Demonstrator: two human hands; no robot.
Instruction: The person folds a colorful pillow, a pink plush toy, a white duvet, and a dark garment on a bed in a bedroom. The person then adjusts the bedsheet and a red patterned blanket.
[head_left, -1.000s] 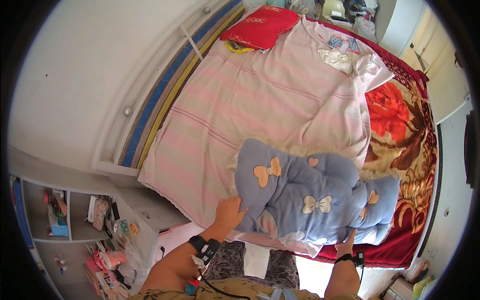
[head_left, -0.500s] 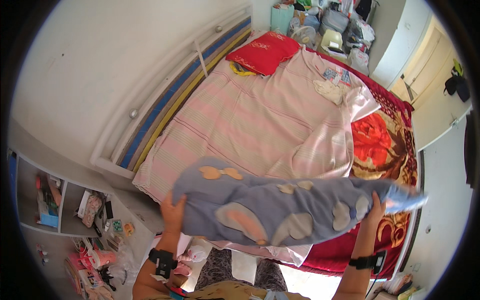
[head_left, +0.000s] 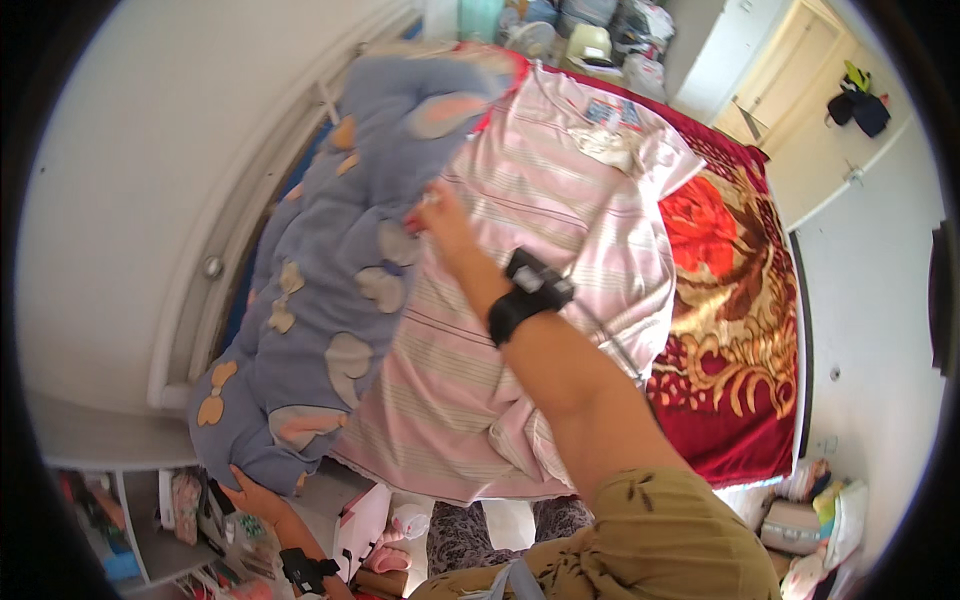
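A long, padded grey-blue pillow (head_left: 335, 235) with beige bow and pink-and-white patches lies lengthwise along the headboard side of the bed. At its near end my left hand (head_left: 258, 500) grips the corner, the fingers partly under the fabric. My right arm reaches far across the bed, and my right hand (head_left: 440, 215) is closed at the pillow's inner edge, past its middle. Beneath it spreads a pink striped sheet (head_left: 530, 260). The far end of the pillow covers most of a red pillow (head_left: 515, 70).
A white metal headboard (head_left: 185, 340) runs along the left wall. On the bed's right lies a dark red floral blanket (head_left: 725, 430). A shelf unit (head_left: 130, 500) with small items stands at lower left. Bags and a small fan (head_left: 530, 40) crowd the far end.
The long pillow has swung from across my front to along the headboard. My right hand has travelled far forward and left; my left hand has moved left and down with the near end.
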